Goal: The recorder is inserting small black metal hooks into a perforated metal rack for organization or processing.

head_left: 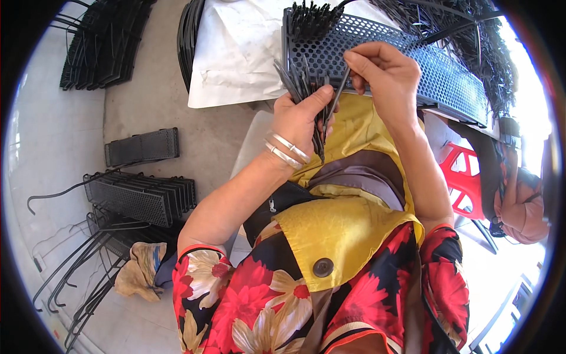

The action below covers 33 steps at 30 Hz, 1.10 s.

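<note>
My left hand (296, 121), with two silvery bangles at the wrist, is closed around a bunch of thin dark strips (302, 84). The strips fan out above the fist, and their lower ends poke out beneath it. One single dark strip (340, 89) is pinched between the thumb and fingers of my right hand (389, 76), slanting down toward the bunch. Just beyond both hands lies a long black tray with honeycomb holes (451, 82). At the tray's left end a dense cluster of black strips (312, 22) stands upright. A yellow apron (348, 230) covers my lap.
White paper (236, 59) covers the table at the far side. A heap of black strips (489, 59) lies at the far right. Perforated black racks (138, 197) with hooked rods are stacked at left, near a tan cloth (140, 268). Another person (522, 203) is beside a red stool (466, 180).
</note>
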Each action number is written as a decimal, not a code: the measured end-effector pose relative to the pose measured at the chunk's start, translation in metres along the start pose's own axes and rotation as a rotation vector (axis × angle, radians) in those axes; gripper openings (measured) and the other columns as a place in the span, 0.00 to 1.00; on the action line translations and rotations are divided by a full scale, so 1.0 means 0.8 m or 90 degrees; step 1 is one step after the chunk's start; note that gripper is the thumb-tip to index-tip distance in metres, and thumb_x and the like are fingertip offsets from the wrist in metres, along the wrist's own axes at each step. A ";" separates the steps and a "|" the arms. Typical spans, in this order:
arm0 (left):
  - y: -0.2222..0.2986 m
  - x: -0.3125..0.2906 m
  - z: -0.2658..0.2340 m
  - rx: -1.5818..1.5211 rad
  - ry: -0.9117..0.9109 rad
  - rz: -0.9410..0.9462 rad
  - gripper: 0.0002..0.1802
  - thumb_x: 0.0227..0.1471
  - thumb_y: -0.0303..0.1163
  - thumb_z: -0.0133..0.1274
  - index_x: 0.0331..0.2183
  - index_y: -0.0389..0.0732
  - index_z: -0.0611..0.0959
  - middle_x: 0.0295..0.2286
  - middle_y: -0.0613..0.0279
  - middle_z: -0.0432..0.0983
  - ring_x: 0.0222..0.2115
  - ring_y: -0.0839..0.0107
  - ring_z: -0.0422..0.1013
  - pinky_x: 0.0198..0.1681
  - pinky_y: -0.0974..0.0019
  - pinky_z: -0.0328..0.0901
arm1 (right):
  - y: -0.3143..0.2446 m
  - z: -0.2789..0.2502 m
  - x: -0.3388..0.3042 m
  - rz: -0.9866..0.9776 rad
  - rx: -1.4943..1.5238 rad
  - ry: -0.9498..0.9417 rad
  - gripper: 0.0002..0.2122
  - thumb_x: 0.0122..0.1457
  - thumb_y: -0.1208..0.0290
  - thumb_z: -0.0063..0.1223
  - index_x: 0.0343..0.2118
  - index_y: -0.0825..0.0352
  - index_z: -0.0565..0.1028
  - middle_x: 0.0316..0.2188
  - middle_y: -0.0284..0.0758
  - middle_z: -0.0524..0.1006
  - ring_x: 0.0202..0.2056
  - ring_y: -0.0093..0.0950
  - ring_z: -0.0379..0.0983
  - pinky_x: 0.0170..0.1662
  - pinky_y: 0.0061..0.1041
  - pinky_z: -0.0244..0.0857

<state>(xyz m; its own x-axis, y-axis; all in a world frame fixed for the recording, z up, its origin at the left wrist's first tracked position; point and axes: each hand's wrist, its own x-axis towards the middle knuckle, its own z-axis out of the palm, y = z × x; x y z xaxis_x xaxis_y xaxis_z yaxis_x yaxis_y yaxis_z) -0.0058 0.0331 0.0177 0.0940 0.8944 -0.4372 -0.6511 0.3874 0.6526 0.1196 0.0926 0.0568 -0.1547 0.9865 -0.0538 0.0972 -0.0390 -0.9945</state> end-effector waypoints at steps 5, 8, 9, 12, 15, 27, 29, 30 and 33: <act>0.001 -0.015 -0.004 -0.002 -0.073 -0.046 0.08 0.46 0.31 0.49 0.26 0.36 0.72 0.19 0.60 0.69 0.13 0.75 0.62 0.15 0.75 0.56 | -0.013 0.012 -0.037 -0.216 -0.200 0.095 0.06 0.46 0.74 0.55 0.24 0.71 0.72 0.17 0.31 0.73 0.18 0.15 0.67 0.21 0.12 0.60; -0.003 -0.015 -0.007 0.027 -0.133 -0.056 0.08 0.47 0.32 0.49 0.25 0.37 0.72 0.19 0.61 0.69 0.14 0.76 0.62 0.15 0.76 0.56 | -0.015 0.006 -0.044 -0.351 -0.299 0.095 0.06 0.45 0.74 0.55 0.24 0.71 0.73 0.15 0.32 0.72 0.17 0.15 0.67 0.21 0.13 0.60; -0.004 -0.016 -0.007 0.039 -0.135 -0.062 0.08 0.47 0.32 0.49 0.25 0.37 0.72 0.18 0.61 0.68 0.14 0.76 0.62 0.15 0.76 0.56 | -0.013 0.002 -0.041 -0.322 -0.307 0.079 0.06 0.46 0.74 0.55 0.24 0.71 0.73 0.15 0.31 0.72 0.17 0.15 0.67 0.21 0.13 0.60; -0.005 -0.009 -0.002 -0.044 -0.116 -0.093 0.08 0.46 0.32 0.49 0.25 0.37 0.72 0.18 0.62 0.67 0.12 0.77 0.59 0.14 0.75 0.54 | -0.001 -0.013 -0.009 -0.005 -0.053 -0.007 0.06 0.47 0.73 0.53 0.24 0.70 0.73 0.16 0.30 0.72 0.17 0.16 0.67 0.20 0.13 0.60; -0.007 -0.005 -0.004 -0.044 -0.065 -0.124 0.09 0.46 0.32 0.49 0.24 0.37 0.71 0.17 0.63 0.65 0.12 0.77 0.58 0.13 0.75 0.52 | 0.005 -0.009 -0.025 0.006 -0.043 0.009 0.03 0.48 0.81 0.49 0.26 0.74 0.71 0.18 0.34 0.71 0.17 0.19 0.66 0.20 0.13 0.59; -0.015 -0.005 -0.009 -0.076 -0.036 -0.131 0.07 0.45 0.30 0.49 0.24 0.37 0.72 0.18 0.63 0.66 0.12 0.77 0.57 0.14 0.74 0.52 | -0.002 0.000 0.039 -0.319 -0.080 0.193 0.03 0.47 0.78 0.51 0.26 0.71 0.73 0.16 0.31 0.72 0.17 0.16 0.68 0.21 0.12 0.62; -0.014 -0.005 -0.009 -0.078 -0.027 -0.105 0.07 0.46 0.31 0.50 0.24 0.37 0.72 0.18 0.63 0.67 0.12 0.77 0.57 0.13 0.74 0.52 | 0.011 0.011 0.055 -0.376 -0.080 0.181 0.03 0.48 0.79 0.52 0.27 0.70 0.74 0.18 0.29 0.73 0.19 0.13 0.67 0.23 0.10 0.62; -0.014 -0.005 -0.009 -0.079 -0.022 -0.092 0.08 0.46 0.31 0.50 0.23 0.37 0.72 0.18 0.63 0.67 0.12 0.77 0.58 0.13 0.73 0.52 | 0.016 0.015 0.060 -0.382 -0.096 0.183 0.03 0.48 0.79 0.52 0.27 0.70 0.74 0.18 0.28 0.73 0.19 0.13 0.67 0.22 0.10 0.62; -0.011 -0.006 -0.009 -0.077 -0.001 -0.084 0.09 0.46 0.32 0.50 0.22 0.37 0.72 0.18 0.63 0.67 0.12 0.77 0.58 0.13 0.73 0.52 | 0.019 0.025 0.066 -0.436 -0.172 0.191 0.03 0.47 0.79 0.53 0.27 0.69 0.74 0.17 0.27 0.72 0.18 0.13 0.68 0.20 0.10 0.61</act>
<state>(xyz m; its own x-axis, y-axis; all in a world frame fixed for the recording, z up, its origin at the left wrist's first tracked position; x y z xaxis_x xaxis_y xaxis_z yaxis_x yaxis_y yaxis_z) -0.0061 0.0239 0.0096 0.1863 0.8377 -0.5133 -0.7184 0.4726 0.5105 0.0935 0.1411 0.0367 0.0012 0.7792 0.6268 0.3175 0.5941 -0.7391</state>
